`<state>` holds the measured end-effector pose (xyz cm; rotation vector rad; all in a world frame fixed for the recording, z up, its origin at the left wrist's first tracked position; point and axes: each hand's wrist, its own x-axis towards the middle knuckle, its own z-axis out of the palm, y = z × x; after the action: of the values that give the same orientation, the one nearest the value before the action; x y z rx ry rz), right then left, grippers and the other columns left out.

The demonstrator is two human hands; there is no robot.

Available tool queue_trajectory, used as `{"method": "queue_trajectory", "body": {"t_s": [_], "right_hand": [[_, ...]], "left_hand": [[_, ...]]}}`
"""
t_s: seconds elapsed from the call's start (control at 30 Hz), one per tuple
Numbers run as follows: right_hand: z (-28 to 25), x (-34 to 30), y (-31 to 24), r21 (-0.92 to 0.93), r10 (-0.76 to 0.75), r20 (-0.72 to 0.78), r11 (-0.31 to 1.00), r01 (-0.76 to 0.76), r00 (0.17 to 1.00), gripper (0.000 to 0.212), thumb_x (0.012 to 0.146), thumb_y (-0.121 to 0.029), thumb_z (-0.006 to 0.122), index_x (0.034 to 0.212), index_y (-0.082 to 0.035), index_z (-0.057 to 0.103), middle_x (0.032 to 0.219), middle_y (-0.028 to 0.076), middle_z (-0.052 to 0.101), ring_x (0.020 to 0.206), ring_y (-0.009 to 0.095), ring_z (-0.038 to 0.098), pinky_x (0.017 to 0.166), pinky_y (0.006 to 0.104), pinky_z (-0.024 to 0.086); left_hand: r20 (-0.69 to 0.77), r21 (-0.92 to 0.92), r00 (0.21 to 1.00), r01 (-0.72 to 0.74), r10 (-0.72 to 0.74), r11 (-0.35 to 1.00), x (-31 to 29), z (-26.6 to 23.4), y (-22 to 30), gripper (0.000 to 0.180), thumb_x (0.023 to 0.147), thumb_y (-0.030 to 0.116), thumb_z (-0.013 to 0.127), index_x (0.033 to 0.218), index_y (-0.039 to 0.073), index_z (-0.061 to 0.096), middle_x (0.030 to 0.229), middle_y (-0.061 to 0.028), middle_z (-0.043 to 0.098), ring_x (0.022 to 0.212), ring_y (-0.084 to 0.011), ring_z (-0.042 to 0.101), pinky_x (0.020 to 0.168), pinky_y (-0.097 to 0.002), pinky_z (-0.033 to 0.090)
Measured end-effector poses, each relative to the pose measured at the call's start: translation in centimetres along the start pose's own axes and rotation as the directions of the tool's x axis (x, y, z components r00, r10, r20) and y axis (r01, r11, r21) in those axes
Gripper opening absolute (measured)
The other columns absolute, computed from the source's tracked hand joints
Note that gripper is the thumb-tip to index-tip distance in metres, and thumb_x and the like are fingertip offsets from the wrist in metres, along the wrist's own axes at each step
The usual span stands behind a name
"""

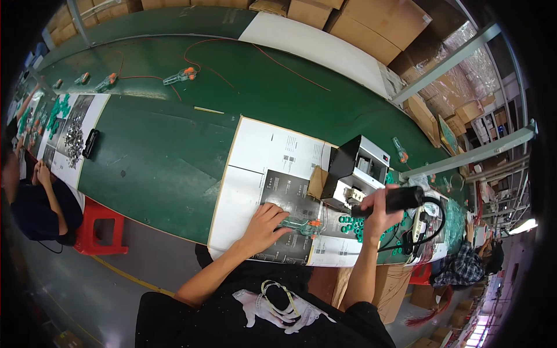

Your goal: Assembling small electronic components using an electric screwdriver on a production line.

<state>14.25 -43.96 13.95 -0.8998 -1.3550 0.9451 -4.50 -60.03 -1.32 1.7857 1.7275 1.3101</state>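
Observation:
My left hand [268, 226] rests at the front of the covered bench, thumb and fingers closed around one end of a clear teal device with an orange tip [301, 224]. In my right hand [380, 214] is a black corded electric screwdriver [404, 200], gripped around its body and pointing left. Its front end is beside the lower front of a black and white box-shaped machine [360, 171]; whether they touch I cannot tell. Small green rings [351, 227] lie scattered below the machine, partly hidden by my right hand and forearm.
A printed white and black sheet [246, 191] covers the green bench [156, 156]. Brown cardboard [317, 181] leans by the machine. A black cable [444, 226] loops at right near a power strip [418, 223]. More teal devices [181, 75] lie farther back. Co-workers sit left and right.

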Motion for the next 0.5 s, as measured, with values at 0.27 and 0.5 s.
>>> {"method": "queue_trajectory", "body": {"t_s": [0.27, 0.5], "right_hand": [[5.0, -8.4, 1.5, 0.329, -0.251, 0.367, 0.936, 0.127, 0.896, 0.036, 0.098, -0.011, 0.065, 0.122, -0.006, 0.04, 0.063, 0.007, 0.053, 0.049, 0.018, 0.052, 0.05, 0.0349, 0.05], [5.7, -9.4, 2.9, 0.345, -0.177, 0.429, 0.938, 0.02, 0.886, 0.04, 0.098, -0.011, 0.067, 0.124, -0.008, 0.037, 0.067, 0.008, 0.057, 0.056, 0.018, 0.056, 0.056, 0.035, 0.052]], "left_hand": [[0.013, -0.02, 1.0, -0.005, 0.005, 1.0, 0.0, -0.2, 0.1, 0.042, 0.076, 0.022, 0.083, 0.111, 0.004, 0.068, 0.106, -0.0091, 0.062, 0.105, -0.031, 0.056, 0.09, -0.0414, 0.046], [0.034, -0.046, 0.999, -0.007, 0.008, 0.999, 0.1, -0.3, 0.1, 0.043, 0.076, 0.02, 0.082, 0.113, 0.005, 0.068, 0.108, -0.0089, 0.062, 0.107, -0.0316, 0.055, 0.091, -0.0428, 0.046]]}}
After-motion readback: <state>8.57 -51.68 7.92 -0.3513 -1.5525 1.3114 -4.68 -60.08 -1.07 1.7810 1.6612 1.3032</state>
